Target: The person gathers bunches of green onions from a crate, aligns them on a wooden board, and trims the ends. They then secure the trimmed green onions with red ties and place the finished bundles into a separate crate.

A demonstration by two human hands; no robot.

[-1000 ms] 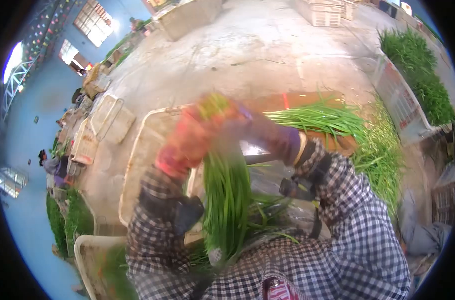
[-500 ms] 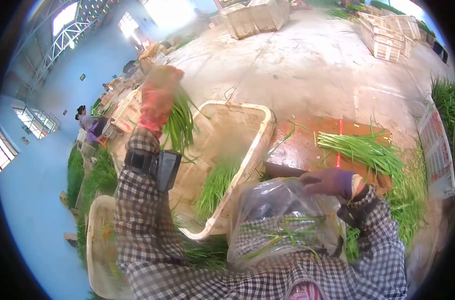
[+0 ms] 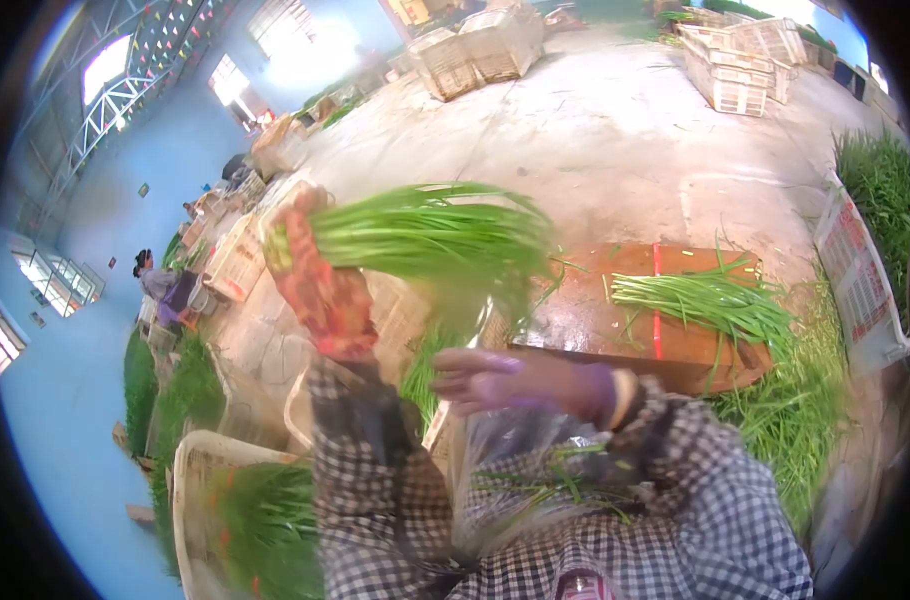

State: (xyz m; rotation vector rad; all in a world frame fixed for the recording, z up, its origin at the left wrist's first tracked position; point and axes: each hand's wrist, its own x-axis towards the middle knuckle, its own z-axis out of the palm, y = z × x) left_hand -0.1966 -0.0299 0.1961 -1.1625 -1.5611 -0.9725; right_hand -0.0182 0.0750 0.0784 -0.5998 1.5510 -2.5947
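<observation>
While loose green leaves (image 3: 575,487) lie on the clear plastic sheet (image 3: 497,437) over the lap, the right hand (image 3: 525,382), in a purple glove, hovers above this sheet and covers part of it. Its grip is slack, with the fingers stretched forward. The left hand (image 3: 320,285), in a red glove, is raised higher, and its grip is closed around the pale end of a bunch of green stalks (image 3: 435,235), which lies sideways in the air with blurred tips toward the right.

At the lower left, a pale basket (image 3: 235,447) contains many green stalks. Beyond the left forearm, which stands in the way, a second crate (image 3: 385,310) is only partly visible; some green stalks are inside.

To the right, a low brown table (image 3: 575,325) carries another bunch (image 3: 705,302), lying across a red strip (image 3: 658,340). Beside the table spreads a heap of cut leaves (image 3: 785,410). Farther right, tall greens (image 3: 880,185) show above the wall of a white crate (image 3: 860,255).

Farther away, a person (image 3: 165,285) sits near the blue wall, and pale crates (image 3: 480,50) stand on the floor (image 3: 615,170).
</observation>
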